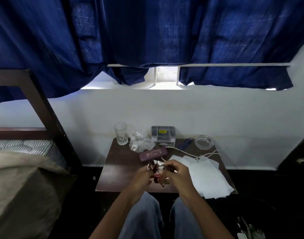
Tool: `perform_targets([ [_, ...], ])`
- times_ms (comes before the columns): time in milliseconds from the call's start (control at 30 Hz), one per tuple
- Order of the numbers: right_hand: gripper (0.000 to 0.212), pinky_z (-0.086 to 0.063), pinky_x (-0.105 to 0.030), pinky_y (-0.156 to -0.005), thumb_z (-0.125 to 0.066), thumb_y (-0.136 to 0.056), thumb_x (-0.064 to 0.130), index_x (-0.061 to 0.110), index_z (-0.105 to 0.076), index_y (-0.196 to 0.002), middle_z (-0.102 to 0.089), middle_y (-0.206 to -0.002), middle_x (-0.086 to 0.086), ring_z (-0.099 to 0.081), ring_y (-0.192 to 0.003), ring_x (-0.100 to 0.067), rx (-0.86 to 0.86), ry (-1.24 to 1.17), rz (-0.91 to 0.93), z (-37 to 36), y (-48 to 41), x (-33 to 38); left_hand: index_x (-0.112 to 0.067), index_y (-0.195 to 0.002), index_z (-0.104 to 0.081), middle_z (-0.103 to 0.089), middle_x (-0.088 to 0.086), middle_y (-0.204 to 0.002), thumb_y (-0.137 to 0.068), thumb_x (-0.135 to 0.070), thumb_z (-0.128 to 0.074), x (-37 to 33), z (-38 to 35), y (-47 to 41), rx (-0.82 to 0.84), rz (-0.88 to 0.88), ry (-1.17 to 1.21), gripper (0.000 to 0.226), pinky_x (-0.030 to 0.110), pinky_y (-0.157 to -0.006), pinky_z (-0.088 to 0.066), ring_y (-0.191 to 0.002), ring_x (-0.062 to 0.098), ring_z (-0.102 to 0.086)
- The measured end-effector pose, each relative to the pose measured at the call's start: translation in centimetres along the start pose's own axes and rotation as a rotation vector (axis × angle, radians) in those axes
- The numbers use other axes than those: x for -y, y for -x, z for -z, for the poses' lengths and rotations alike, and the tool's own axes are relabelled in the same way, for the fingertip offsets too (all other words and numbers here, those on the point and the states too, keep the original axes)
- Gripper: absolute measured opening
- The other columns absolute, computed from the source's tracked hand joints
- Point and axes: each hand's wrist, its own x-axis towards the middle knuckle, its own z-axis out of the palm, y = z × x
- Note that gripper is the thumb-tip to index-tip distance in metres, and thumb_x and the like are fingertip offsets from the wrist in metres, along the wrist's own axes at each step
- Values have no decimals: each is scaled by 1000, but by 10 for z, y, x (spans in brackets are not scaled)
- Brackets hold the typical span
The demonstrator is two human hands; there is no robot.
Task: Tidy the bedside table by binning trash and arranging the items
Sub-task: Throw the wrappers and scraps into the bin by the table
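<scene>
Trash step: both hands, left hand (142,175) and right hand (178,173), each grip clamped on a crumpled foil wrapper (156,170) held just above the tabletop (116,171) front edge. Next, probably: ball it, bin it; no bin clearly visible. Tissues (204,176), plastic bag (140,141) left.

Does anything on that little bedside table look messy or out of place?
Yes. Both hands hold a crumpled foil wrapper. Crumpled clear plastic lies beside the glass, loose white tissues hang over the table's front right edge, and a white cable trails across them.
</scene>
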Motion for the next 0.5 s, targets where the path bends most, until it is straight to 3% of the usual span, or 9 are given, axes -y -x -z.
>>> perform_targets([
  [100, 17, -50, -24, -51, -69, -74, -9, 6, -65, -80, -65, -77, -10, -64, -68, -22, -33, -188, -138, 17, -1, 0, -7, -98, -64, -62, 13, -98, -90, -16, -52, -8, -7, -3, 170, 108, 196, 17, 32, -76, -52, -88, 23, -61],
  [200, 21, -52, -33, -62, -68, -72, -11, 10, -66, -72, -67, -75, -12, -65, -69, -27, -96, -224, -172, 37, -1, -1, -6, -108, -62, -66, 15, -102, -92, -37, -51, -18, -34, -6, 155, 174, 286, 37, 32, -58, -58, -90, 28, -64],
  [233, 23, -53, -33, -61, -67, -72, -13, 10, -65, -69, -67, -70, -11, -64, -65, -26, -127, -234, -167, 45, -1, 0, -7, -106, -62, -67, 13, -99, -92, -37, -51, -19, -46, -9, 121, 161, 298, 34, 32, -54, -58, -85, 27, -65],
  [300, 26, -54, -29, -58, -65, -71, -17, 8, -63, -66, -65, -66, -11, -63, -61, -24, -198, -262, -147, 68, 1, -1, -8, -100, -62, -67, 9, -88, -93, -27, -53, -18, -72, -15, 109, 148, 288, 23, 34, -62, -58, -78, 24, -65],
  [400, 30, -52, -26, -62, -63, -69, -21, 9, -63, -63, -66, -65, -9, -63, -64, -22, -316, -258, -98, 117, 8, -8, -8, -100, -64, -72, 7, -83, -93, -18, -54, -8, -113, -28, 299, 159, 142, 16, 28, -76, -55, -77, 19, -70],
  [500, 29, -51, -28, -70, -58, -71, -22, 6, -65, -67, -69, -73, -10, -64, -70, -22, -439, -225, -71, 174, 16, -21, -7, -102, -66, -74, 11, -87, -90, -9, -58, 2, -164, -38, 445, 155, -20, 14, 23, -70, -58, -75, 18, -72],
])
